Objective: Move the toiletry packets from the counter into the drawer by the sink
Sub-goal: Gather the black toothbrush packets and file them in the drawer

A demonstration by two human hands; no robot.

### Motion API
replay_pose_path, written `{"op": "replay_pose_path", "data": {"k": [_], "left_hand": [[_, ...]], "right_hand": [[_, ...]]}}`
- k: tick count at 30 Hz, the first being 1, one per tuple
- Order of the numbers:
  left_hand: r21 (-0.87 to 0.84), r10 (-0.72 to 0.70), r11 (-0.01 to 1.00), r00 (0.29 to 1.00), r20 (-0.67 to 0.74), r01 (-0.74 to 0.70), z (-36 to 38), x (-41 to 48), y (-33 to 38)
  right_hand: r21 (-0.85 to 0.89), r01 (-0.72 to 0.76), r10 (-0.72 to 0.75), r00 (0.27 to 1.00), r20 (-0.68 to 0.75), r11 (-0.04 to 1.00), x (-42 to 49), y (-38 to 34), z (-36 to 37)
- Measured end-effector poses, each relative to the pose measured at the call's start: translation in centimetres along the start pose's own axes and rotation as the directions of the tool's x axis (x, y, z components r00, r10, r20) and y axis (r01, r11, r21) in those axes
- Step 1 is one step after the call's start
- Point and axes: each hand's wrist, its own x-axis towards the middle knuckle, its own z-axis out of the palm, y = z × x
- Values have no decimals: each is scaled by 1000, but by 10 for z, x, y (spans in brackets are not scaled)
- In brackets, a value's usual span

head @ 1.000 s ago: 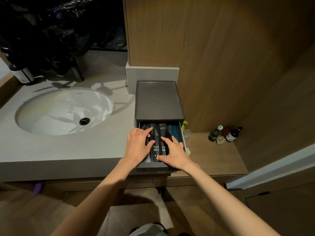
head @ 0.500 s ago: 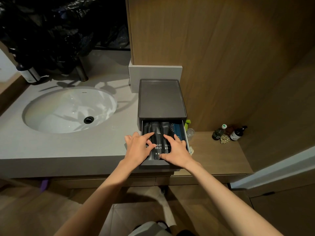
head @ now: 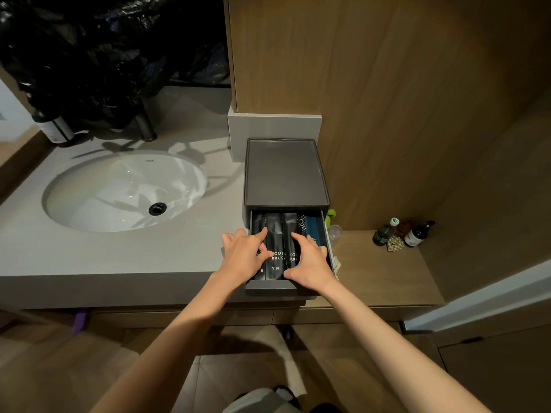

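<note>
Middle packet point(head: 275, 236), black, between the fingers point(head: 259, 234) of the left hand point(head: 241, 257) and those of the right hand point(head: 310, 263): white capitals "OOT" over "BRUSH", first letter hidden by the left thumb. Wrist-ward of that, small characters 牙具.
Right packet point(head: 289, 228), running under the right fingers point(head: 299, 239): only "TO" over "BR" shows.
Left packet point(head: 258, 223), under the left fingers: one character, 具, beside the thumb.
Sink point(head: 89, 186), well left of the fingers: rim mark too small to read.
Bottle point(head: 417, 235), far right: label unreadable.

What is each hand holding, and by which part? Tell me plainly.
Nothing is gripped. The left hand and right hand lie with fingers spread flat on the black toothbrush packets in the open drawer, pressing around their middles.
</note>
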Motion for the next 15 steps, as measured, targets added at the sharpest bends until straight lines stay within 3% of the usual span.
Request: {"op": "replay_pose_path", "data": {"k": [9,15], "left_hand": [[31,9,999,1000,11,-9,-4,0,1],[273,117,958,989,-87,-89,-10,-14,4]], "right_hand": [[-38,-27,29,998,48,999,-1,-1,-1],[-133,124,-115,991,72,983,0,5,-9]]}}
